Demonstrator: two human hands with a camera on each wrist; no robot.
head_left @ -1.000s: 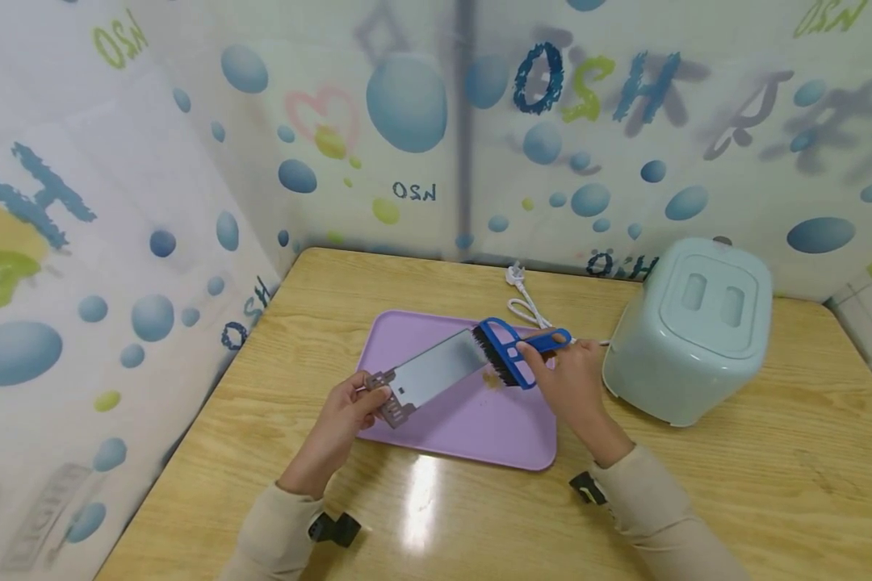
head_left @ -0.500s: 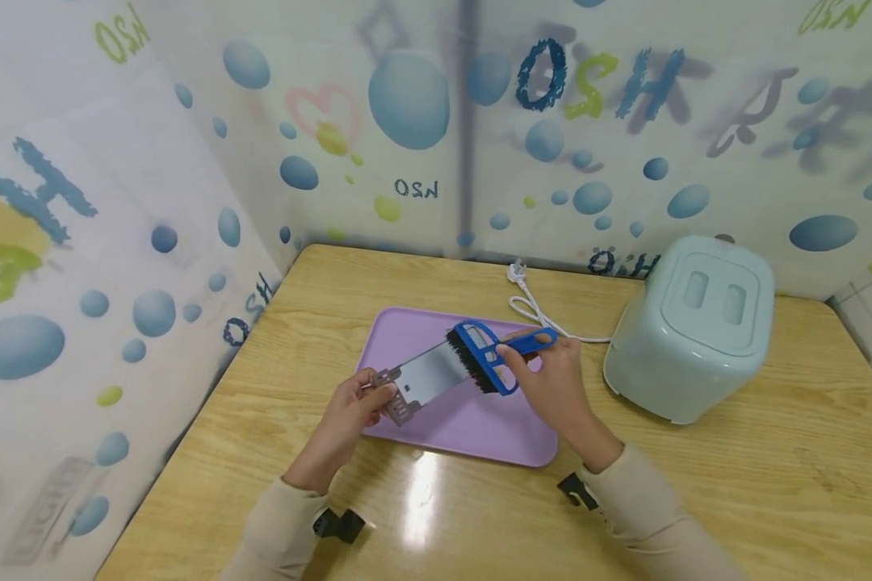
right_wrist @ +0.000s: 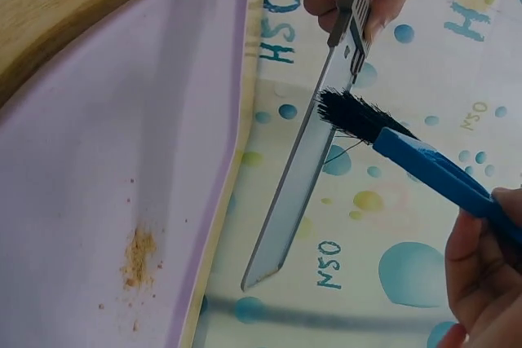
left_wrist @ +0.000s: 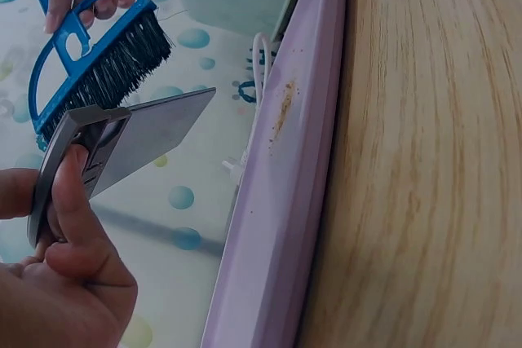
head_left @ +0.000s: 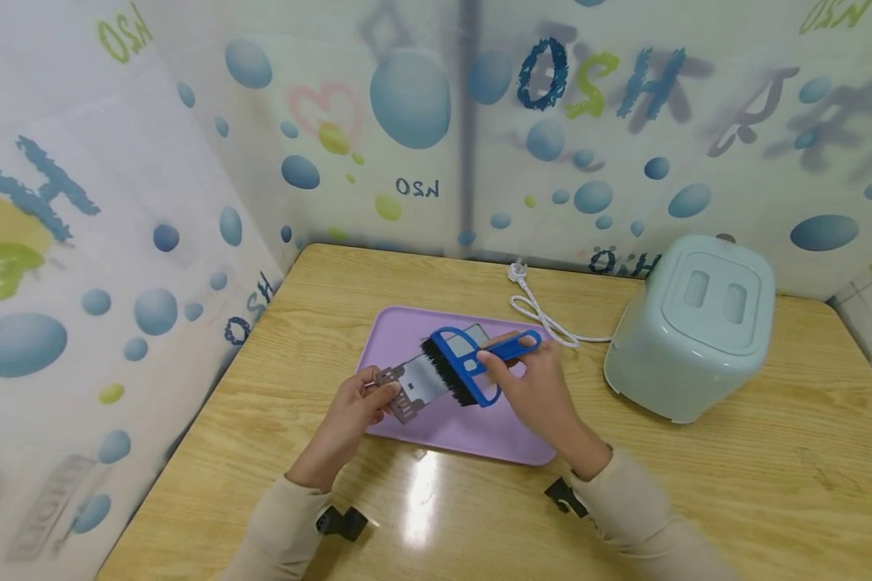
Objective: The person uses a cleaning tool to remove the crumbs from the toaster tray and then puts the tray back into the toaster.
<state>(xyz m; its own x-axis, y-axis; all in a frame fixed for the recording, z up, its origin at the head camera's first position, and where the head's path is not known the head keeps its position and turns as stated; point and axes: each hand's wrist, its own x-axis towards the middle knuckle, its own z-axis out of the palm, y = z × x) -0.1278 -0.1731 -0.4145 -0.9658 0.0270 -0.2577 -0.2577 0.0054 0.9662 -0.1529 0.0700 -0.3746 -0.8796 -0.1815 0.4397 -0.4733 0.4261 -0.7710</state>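
Observation:
My left hand (head_left: 345, 415) pinches the grey slotted end of a metal crumb tray (head_left: 420, 379), thumb on top. It is held tilted above a purple serving tray (head_left: 505, 440), its far end sloping down. In my right hand (head_left: 538, 395) is a blue cleaning brush (right_wrist: 432, 173), gripped by the handle. Its black bristles (right_wrist: 355, 116) lie across the metal surface near the grey end in the right wrist view. A small heap of brown crumbs (right_wrist: 139, 258) lies on the purple tray, with a few specks scattered around it.
A pale green toaster (head_left: 698, 355) with a lid on top stands right of the purple tray. Its white cord and plug (head_left: 517, 273) lie on the wooden table (head_left: 320, 298) behind the tray. Patterned wall sheets rise at the back and left.
My right hand has moved left with the brush, the bristles travelling from the crumb tray's far end toward its grey end. The left hand stays nearly still.

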